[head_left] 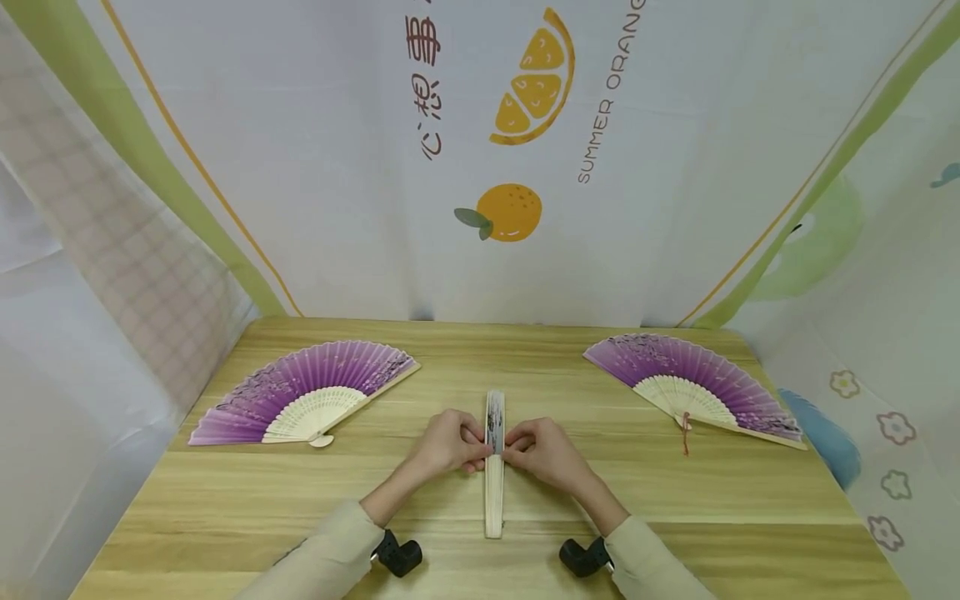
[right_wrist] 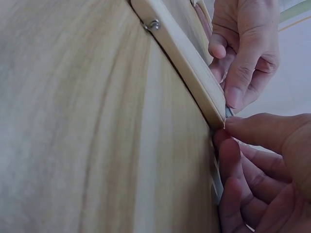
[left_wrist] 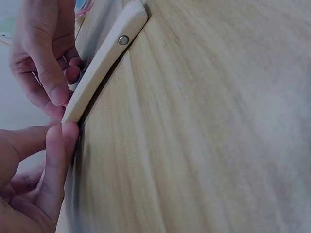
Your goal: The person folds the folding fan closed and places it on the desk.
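Observation:
A folded hand fan (head_left: 494, 496) lies lengthwise at the middle of the wooden table, its pale ribs toward me and its grey patterned cloth at the far end. From the left side my left hand (head_left: 448, 443) pinches it near where cloth meets ribs. My right hand (head_left: 551, 454) pinches the opposite edge at about the same height. In the left wrist view, a metal rivet shows on the near end of the fan (left_wrist: 104, 63). The right wrist view shows the fingertips of both hands close together on the fan (right_wrist: 187, 68).
An opened purple fan (head_left: 315, 396) lies at the left of the table (head_left: 225, 517). Another opened purple fan (head_left: 693, 383), with a red tassel (head_left: 686, 437), lies at the right. A white cloth printed with oranges (head_left: 360, 225) hangs behind the table's far edge.

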Tool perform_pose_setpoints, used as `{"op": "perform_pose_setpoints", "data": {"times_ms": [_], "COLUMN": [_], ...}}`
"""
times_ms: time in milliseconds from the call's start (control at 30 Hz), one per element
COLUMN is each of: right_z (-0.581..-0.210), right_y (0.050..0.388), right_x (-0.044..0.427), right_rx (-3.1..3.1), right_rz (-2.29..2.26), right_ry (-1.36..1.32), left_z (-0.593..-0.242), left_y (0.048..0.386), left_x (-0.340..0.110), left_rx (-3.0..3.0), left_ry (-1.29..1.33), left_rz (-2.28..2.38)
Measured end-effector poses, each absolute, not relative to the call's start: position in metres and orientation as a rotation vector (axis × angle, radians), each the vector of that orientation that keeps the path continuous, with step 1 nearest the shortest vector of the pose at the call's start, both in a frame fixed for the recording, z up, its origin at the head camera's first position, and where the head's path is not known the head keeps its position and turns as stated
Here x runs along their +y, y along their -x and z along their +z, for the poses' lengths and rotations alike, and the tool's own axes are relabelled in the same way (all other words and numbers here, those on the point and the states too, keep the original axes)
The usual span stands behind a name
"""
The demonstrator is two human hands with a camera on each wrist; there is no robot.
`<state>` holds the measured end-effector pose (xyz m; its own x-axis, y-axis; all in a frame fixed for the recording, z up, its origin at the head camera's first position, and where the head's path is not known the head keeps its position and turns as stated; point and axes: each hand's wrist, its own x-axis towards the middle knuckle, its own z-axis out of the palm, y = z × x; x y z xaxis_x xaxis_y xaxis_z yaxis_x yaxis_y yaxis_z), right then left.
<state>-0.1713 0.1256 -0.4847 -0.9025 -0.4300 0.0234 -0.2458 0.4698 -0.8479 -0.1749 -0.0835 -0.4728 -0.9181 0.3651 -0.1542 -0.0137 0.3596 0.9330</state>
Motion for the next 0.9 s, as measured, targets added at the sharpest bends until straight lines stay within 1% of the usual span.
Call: {"op": "perform_pose_setpoints", "data": {"times_ms": [367,633,900], "right_z": [-0.486,-0.488,-0.479], "right_y": [0.172,0.172,0.17], "right_x": [0.135,0.164,0.19], "right_rx": [2.459,2.393,2.455], "right_rz": [-1.474,-1.619,-1.609], "right_ry": [0.599,0.564,0.537], "left_z": [-0.468,-0.459,-0.454], "left_y": [0.174,0.18,0.187], "left_x": [-0.089,-0.085,-0.068], "left_rx": [2.405,2.473,2.424], "left_ry": [-0.355,-0.467,-0.513], "left_rz": [1.499,1.517,1.554]}}
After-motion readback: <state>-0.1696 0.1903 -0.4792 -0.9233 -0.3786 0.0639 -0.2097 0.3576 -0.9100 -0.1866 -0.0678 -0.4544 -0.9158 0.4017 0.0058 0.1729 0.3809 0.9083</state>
